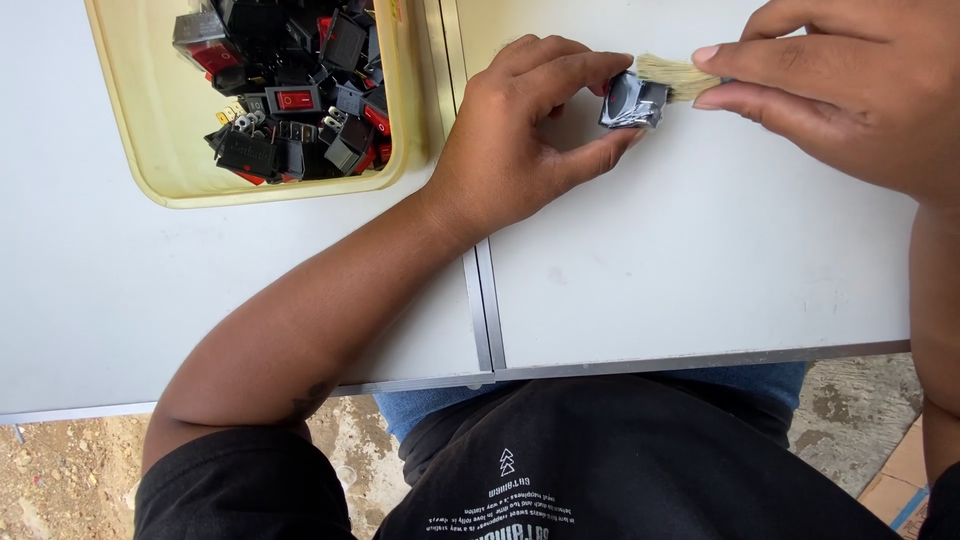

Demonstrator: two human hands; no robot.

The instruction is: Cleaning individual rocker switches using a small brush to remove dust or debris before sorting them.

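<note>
My left hand (pixel 520 135) pinches a small black rocker switch (pixel 632 100) between thumb and fingers, just above the white table (pixel 700 260). My right hand (pixel 840 85) grips a small brush; its pale bristles (pixel 675 77) lie against the top of the switch. The brush handle is hidden inside the hand.
A pale yellow tray (pixel 160 120) at the upper left holds several black and red rocker switches (pixel 295 90). A metal seam (pixel 480 290) joins two table panels down the middle. Beyond the near table edge are my dark shirt, blue trousers and sandy ground.
</note>
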